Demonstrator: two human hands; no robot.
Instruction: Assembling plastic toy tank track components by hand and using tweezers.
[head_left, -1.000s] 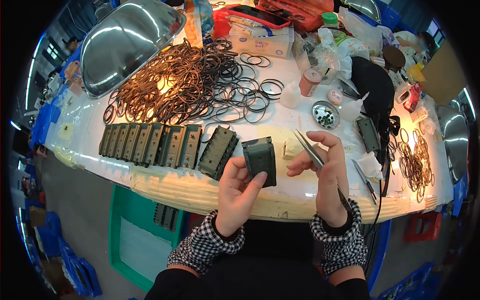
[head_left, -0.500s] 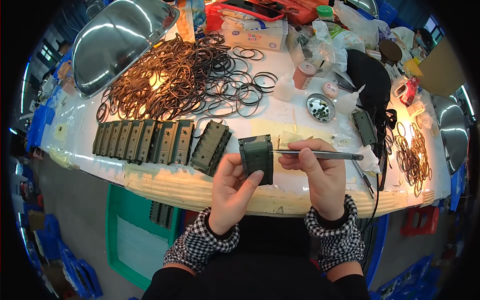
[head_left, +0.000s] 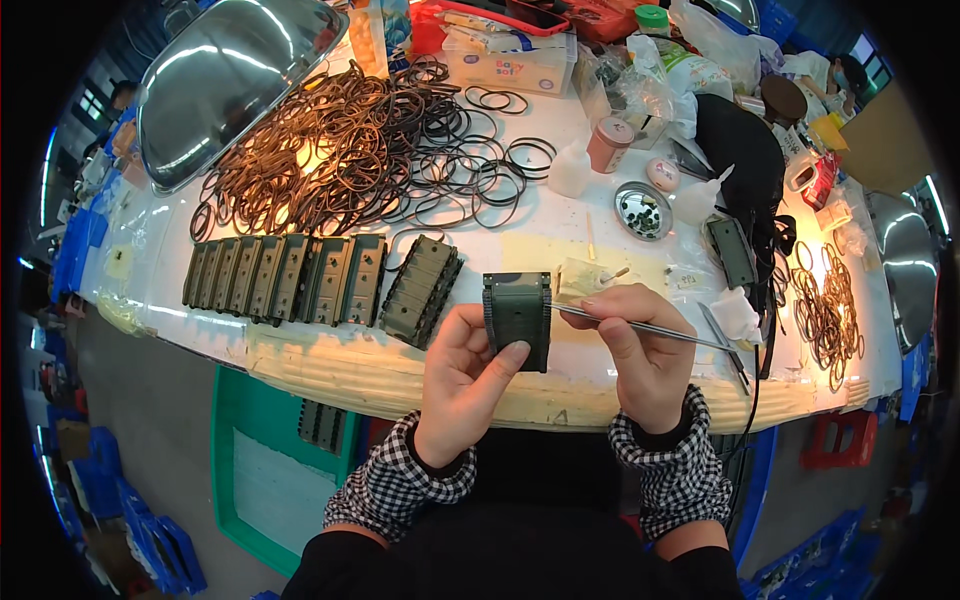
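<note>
Upright in my left hand (head_left: 462,385) is a dark green plastic model hull (head_left: 517,312) with toothed, track-like edges. The thumb presses on its lower face and the fingers wrap behind it. My right hand (head_left: 645,365) pinches a pair of metal tweezers (head_left: 665,331), their tips at the hull's right edge. Whether the tips hold anything is too small to tell. To the left stands a row of similar green hulls (head_left: 270,280), with a separate tracked hull (head_left: 422,292) at its right end. A round metal dish (head_left: 628,194) with small dark green pieces lies beyond my right hand.
Behind the row lies a big heap of dark rubber bands (head_left: 330,150) under a metal lamp shade (head_left: 220,85). A pink jar (head_left: 609,146), a squeeze bottle (head_left: 570,170) and a green part (head_left: 730,252) stand at the right. A green tray (head_left: 225,470) sits below the table edge.
The tweezers have turned in my right hand, their rear end now lower and nearer me. The hull in my left hand has shifted slightly right and stands straighter.
</note>
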